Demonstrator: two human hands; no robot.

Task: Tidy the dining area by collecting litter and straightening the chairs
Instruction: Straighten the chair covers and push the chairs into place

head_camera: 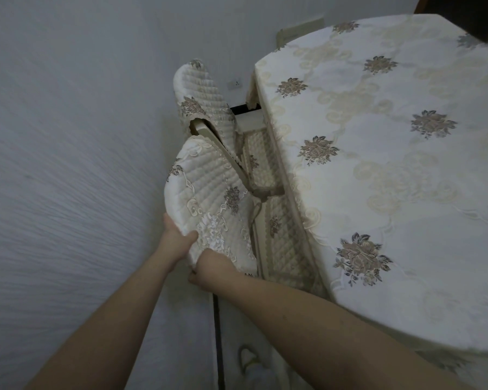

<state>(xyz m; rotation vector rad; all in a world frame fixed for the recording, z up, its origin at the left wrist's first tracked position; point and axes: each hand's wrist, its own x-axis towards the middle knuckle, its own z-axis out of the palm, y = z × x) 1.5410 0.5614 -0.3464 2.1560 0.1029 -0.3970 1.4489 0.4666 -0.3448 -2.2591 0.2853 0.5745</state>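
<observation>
Two chairs with quilted cream floral covers stand between the wall and the table. The near chair (209, 192) has its covered backrest toward me. My left hand (178, 237) grips the backrest's top edge, thumb on the fabric. My right hand (209, 267) grips the same edge just to the right, fingers curled under it. The far chair (200, 94) stands behind it, its seat cushion (261, 164) tucked beside the table.
A table with a cream floral tablecloth (392, 164) fills the right side, close against the chairs. A pale textured wall (68, 136) runs along the left. A dark strip (219, 347) runs along the floor below my right arm.
</observation>
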